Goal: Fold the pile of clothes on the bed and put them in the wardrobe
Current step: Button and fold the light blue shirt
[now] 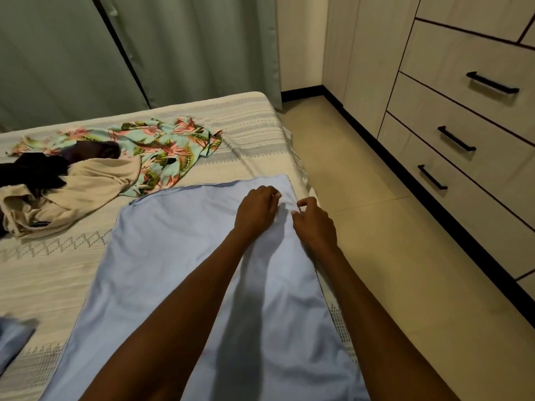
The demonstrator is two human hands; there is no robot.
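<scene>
While pinching, both hands [285,211] curl.

text: I can read none | labels: none that I can make out on the blue cloth [179,270] or floral garment [162,146] | brands: none | numbers: none | signs: none on the drawers [463,111] | bedspread [246,125]: woven pattern only, no lettering

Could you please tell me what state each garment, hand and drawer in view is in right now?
light blue garment: spread flat on the bed
floral garment: crumpled, unfolded
beige garment: crumpled, unfolded
dark garment: bunched up
left hand: fingers pinching blue fabric
right hand: fingers pinching blue fabric
wardrobe drawers: closed
</scene>
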